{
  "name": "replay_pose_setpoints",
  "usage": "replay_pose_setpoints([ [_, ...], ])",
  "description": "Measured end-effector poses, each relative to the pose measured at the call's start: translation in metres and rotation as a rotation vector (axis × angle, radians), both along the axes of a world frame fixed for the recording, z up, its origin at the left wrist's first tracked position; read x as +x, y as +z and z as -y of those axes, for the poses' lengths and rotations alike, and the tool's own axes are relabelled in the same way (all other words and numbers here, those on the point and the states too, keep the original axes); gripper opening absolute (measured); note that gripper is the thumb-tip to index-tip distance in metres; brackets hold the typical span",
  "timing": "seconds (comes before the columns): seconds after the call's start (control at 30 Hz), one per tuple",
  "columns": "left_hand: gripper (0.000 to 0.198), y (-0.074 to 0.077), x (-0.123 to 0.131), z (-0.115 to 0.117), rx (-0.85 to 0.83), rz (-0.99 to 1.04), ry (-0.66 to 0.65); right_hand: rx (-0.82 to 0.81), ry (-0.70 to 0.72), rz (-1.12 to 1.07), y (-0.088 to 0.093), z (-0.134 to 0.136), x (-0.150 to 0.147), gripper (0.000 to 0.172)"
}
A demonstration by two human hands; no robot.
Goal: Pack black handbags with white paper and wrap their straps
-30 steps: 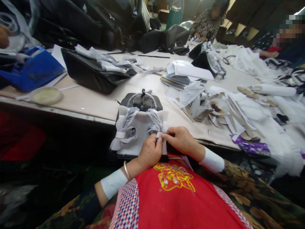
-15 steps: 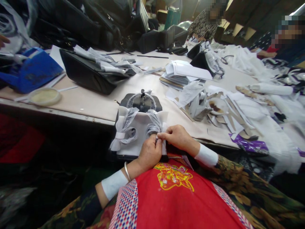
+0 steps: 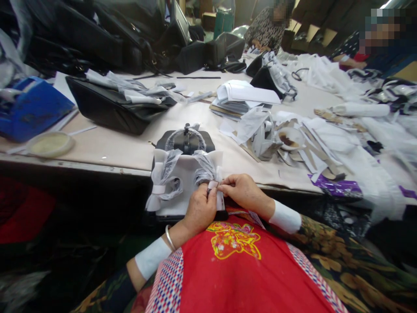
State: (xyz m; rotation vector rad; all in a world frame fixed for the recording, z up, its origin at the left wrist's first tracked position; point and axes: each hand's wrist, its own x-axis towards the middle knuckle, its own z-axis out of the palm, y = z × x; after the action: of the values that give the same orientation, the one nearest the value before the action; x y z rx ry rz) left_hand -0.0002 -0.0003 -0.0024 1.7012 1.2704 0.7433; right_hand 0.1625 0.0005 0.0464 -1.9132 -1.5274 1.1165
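A black handbag [image 3: 208, 138] leans against the table edge in front of me, its side covered by a white sheet [image 3: 182, 205]. Plastic film wraps its handle [image 3: 171, 161], and a white paper band [image 3: 158, 189] circles the bundle at the left. At the right bundle, my left hand [image 3: 202, 203] pinches a small white paper strip [image 3: 213, 184] between thumb and fingers. My right hand [image 3: 243, 191] is closed at that strip's right end, thumb against forefinger. The fingertips of both hands nearly meet there.
A round dish of pale paste [image 3: 50, 144] stands near the table's front edge at left, by a blue container [image 3: 34, 108]. Behind lies a black bag [image 3: 107, 106] with papers on it. Paper stacks [image 3: 244, 98] and scraps cover the right. Other people [image 3: 265, 30] are at the back.
The white strip at the right bundle now shows between my hands, whose fingertips have drawn slightly apart. The whole view has shifted, so the table's things appear further left.
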Motion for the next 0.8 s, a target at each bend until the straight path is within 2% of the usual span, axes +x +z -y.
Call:
replay_pose_setpoints([
  [0.17,0.024,0.001,-0.001,0.0,-0.032,0.03,0.006,0.002,-0.006,-0.007,0.0,-0.002,0.0,0.016],
  [0.3,0.027,0.001,-0.002,0.0,-0.135,0.124,-0.008,-0.083,0.021,-0.073,0.004,-0.005,0.002,0.017],
  [0.43,0.034,0.006,-0.005,0.0,-0.346,0.309,-0.046,-0.191,-0.003,-0.264,0.005,-0.007,0.006,0.023],
  [0.53,0.035,0.011,-0.009,-0.001,-0.478,0.47,-0.088,-0.16,0.006,-0.434,0.001,-0.007,0.009,0.032],
  [0.67,0.032,0.014,-0.015,-0.002,-0.523,0.656,-0.126,-0.071,0.027,-0.669,-0.008,-0.004,0.009,0.041],
  [0.8,0.033,0.014,-0.019,-0.005,-0.591,0.744,-0.178,-0.068,0.042,-0.821,-0.014,-0.003,0.008,0.043],
])
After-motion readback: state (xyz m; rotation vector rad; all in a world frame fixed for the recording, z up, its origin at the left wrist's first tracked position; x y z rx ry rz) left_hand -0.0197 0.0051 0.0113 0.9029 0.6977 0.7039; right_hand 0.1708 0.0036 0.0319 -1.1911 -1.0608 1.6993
